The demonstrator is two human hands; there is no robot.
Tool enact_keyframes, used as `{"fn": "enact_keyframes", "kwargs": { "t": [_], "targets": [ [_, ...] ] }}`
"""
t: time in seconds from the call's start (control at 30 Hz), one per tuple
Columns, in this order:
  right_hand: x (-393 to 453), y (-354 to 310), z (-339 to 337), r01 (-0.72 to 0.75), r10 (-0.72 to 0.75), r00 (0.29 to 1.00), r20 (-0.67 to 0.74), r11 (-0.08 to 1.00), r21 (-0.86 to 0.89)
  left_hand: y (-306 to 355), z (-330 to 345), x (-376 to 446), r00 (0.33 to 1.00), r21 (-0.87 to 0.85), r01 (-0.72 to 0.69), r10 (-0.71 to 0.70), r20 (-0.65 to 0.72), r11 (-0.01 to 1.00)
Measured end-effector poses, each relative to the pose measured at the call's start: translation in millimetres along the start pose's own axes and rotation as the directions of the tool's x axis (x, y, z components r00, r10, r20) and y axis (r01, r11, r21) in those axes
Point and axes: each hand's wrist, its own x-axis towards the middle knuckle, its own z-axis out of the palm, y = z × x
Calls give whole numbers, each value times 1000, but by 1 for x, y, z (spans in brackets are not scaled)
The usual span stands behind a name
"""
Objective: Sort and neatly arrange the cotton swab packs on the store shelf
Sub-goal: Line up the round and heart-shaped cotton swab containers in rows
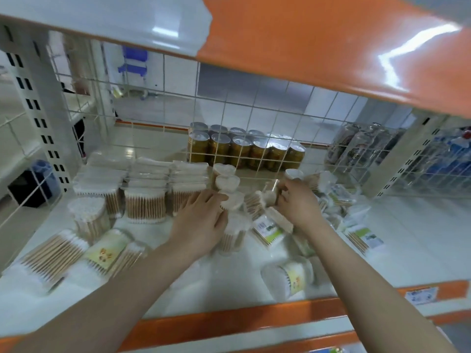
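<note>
White shelf [420, 240], orange edge; wire-grid back [229, 115].

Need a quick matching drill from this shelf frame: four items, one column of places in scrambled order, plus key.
Items:
1. flat swab pack with yellow label
2. amber jars
3. left hand
4. round tub on its side

Places:
A. behind the wire grid
B. front right, near the shelf edge
C. front left of the shelf
D. on the heart-shaped tubs mid-shelf

Pairs: 1-C, 2-A, 3-D, 4-B
</note>
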Motion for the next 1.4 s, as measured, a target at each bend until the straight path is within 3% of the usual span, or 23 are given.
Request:
{"fn": "enact_keyframes", "kwargs": {
  "t": [0.3,0.53,0.83,1.07,1.4],
  "targets": [
    [1,25,2,-57,58,998,7,993,-105,11,13,11,1000,2,4,-4,27,1000],
    [14,8,5,131,-128,987,98,991,-21,2,10,17,999,-14,52,-53,-3,999],
    [35,-8,13,289,-277,897,346,957,18,-13,8,21,995,-36,90,-91,-29,995],
    [58,-8,32,361,-315,844,434,932,-26,-13,13,24,996,-69,86,-88,-23,994],
    [70,-6,32,419,-343,801,491,907,-50,-8,21,29,995,-43,-32,36,88,999]
  ]
}}
